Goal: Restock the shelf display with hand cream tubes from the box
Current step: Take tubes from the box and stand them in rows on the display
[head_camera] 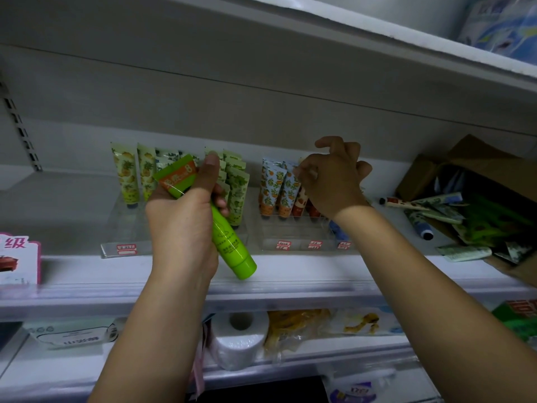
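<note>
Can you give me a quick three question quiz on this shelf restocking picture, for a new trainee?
1. True or false: the left hand holds a bright green tube with its cap pointing down.
2. Where is the cardboard box of tubes? A) on the shelf, at the right B) on the floor C) on the shelf below
3. Fill in: the right hand reaches among the orange-patterned tubes standing in a clear ____ tray.

Key: 1 true; 2 A; 3 display
</note>
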A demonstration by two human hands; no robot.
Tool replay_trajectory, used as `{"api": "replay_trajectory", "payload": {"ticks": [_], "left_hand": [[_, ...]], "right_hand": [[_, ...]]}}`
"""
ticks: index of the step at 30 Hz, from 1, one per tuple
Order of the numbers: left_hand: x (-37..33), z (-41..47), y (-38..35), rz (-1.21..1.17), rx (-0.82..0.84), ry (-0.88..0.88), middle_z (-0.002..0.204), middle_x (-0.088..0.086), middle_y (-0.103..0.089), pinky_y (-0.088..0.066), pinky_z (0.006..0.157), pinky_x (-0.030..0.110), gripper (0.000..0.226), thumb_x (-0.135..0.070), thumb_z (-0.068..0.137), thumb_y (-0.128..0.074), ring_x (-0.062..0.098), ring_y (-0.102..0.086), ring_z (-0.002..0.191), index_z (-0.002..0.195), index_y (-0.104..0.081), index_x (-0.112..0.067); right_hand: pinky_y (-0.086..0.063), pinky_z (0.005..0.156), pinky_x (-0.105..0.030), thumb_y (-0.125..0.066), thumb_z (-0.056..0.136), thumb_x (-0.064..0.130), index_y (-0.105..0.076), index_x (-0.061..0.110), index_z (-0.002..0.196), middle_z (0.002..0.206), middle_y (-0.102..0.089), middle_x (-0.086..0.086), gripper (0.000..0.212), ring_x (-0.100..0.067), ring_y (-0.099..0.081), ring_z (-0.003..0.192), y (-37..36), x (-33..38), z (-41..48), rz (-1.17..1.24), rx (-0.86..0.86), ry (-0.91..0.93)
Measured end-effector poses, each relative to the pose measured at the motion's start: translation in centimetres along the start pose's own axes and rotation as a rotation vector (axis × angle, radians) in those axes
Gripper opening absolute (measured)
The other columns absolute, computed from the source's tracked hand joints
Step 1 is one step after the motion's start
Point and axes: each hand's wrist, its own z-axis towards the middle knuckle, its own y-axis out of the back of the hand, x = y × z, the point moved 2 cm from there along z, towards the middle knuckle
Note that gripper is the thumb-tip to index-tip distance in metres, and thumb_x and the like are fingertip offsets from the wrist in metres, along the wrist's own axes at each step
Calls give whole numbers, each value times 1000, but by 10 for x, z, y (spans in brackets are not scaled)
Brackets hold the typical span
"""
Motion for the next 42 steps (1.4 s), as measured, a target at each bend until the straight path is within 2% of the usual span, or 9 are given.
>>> {"api": "replay_trajectory", "payload": {"ticks": [12, 21, 23, 26, 29, 32, 35, 39, 42], "left_hand": [[2, 4, 4, -1, 15, 14, 55, -3, -55, -39, 43, 22, 29, -19, 87, -80, 10, -47, 44, 104, -61, -5], [-1, 0, 4, -25, 57, 103, 56, -2, -57, -40, 44, 21, 23, -25, 89, -78, 10, -49, 45, 85, -58, -14], [-3, 0, 5, -38, 97, 128, 59, 0, -58, -41, 45, 22, 26, -32, 91, -74, 11, -50, 46, 87, -58, -13], [-7, 2, 8, -52, 174, 173, 64, 3, -58, -44, 48, 24, 33, -44, 97, -63, 15, -52, 51, 87, -57, -13], [-10, 3, 11, -36, 216, 158, 66, 5, -60, -45, 51, 26, 35, -44, 102, -55, 17, -54, 54, 85, -57, -13], [-13, 0, 14, 5, 226, 98, 67, 4, -63, -50, 58, 29, 33, -40, 102, -56, 16, -58, 59, 87, -59, -11], [-13, -9, 15, 98, 251, 77, 70, 1, -63, -52, 62, 30, 34, -42, 102, -55, 13, -60, 63, 87, -59, -12], [-8, -24, 4, 162, 338, 104, 75, 6, -67, -54, 77, 42, 39, -48, 94, -56, 17, -65, 72, 90, -62, -10], [3, -34, -6, 169, 393, 161, 95, 10, -74, -55, 95, 50, 55, -56, 84, -56, 21, -71, 92, 109, -66, -9]], "right_hand": [[-8, 74, -31, -66, 93, 39, -78, 29, 87, 143, -45, 10, 17, -22, -26, 136, -1, 4, 0, 38, -16, -43], [-8, 73, -30, -64, 94, 38, -77, 33, 97, 145, -44, 11, 14, -22, -25, 137, 8, 6, -1, 79, -51, -65], [-12, 79, -29, -65, 94, 40, -75, 36, 93, 138, -47, 13, 10, -19, -28, 135, 18, 11, -8, 180, -111, -105], [-35, 95, -39, -71, 90, 36, -69, 41, 81, 111, -56, 16, 10, -15, -43, 120, 31, 32, -31, 402, -165, -52], [-48, 82, -26, -73, 90, 32, -77, 31, 89, 91, -68, 15, 4, 5, -59, 90, 43, 58, -59, 669, 170, -22], [-49, 81, -13, -71, 90, 39, -75, 29, 104, 97, -74, 15, 18, 9, -63, 89, 47, 79, -91, 786, 537, 45], [-50, 76, -24, -76, 86, 31, -75, 18, 109, 97, -74, -2, 27, -7, -60, 82, 42, 88, -109, 894, 572, 52], [-53, 84, -50, -75, 89, 20, -72, 9, 104, 99, -68, -21, 19, -31, -60, 81, 38, 79, -121, 999, 541, 0], [-56, 83, -41, -69, 93, 16, -72, 12, 104, 98, -71, -15, 12, -35, -66, 92, 45, 59, -132, 1017, 491, -55]]}}
